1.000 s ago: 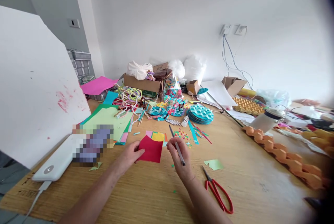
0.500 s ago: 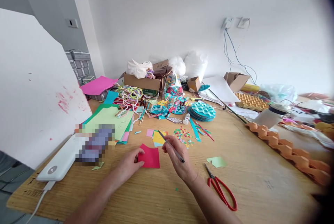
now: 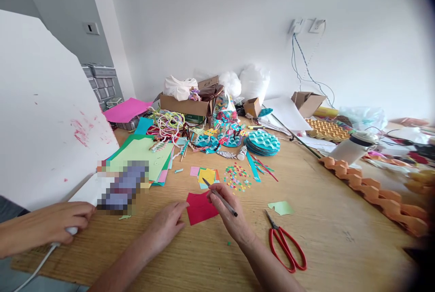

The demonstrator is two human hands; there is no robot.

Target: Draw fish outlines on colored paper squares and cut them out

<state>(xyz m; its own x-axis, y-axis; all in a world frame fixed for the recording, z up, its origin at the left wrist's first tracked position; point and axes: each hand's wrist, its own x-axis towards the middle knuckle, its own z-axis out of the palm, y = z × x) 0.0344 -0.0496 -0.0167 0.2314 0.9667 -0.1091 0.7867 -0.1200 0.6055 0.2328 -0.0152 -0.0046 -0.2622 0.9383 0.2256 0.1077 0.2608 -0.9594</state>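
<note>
A square of red paper [image 3: 200, 208] lies on the table between my hands, its right part under my right hand. My right hand [image 3: 231, 212] is closed round a slim grey pen [image 3: 222, 200], tilted with its pointed end up and to the left. Beside the paper's left edge is my left hand [image 3: 170, 224], thumb and fingers apart, fingertips at or just short of the edge. Behind the red square sit small yellow paper squares [image 3: 206, 176] and scattered coloured confetti [image 3: 238, 176]. Red-handled scissors [image 3: 282, 242] rest to the right, below a light green scrap [image 3: 281, 208].
Another person's hand [image 3: 57, 224] reaches in from the left, on the cable end of a white power bank [image 3: 86, 192]. Coloured sheets [image 3: 142, 151] are stacked at left. Farther back stand blue discs [image 3: 262, 142] and a cardboard box [image 3: 186, 106]. An orange egg-tray strip [image 3: 370, 192] lies right.
The red paper has shifted right and turned, and my left hand has let go of its left edge. My right hand moved slightly down-left with the pen. Another person's hand came in at left.
</note>
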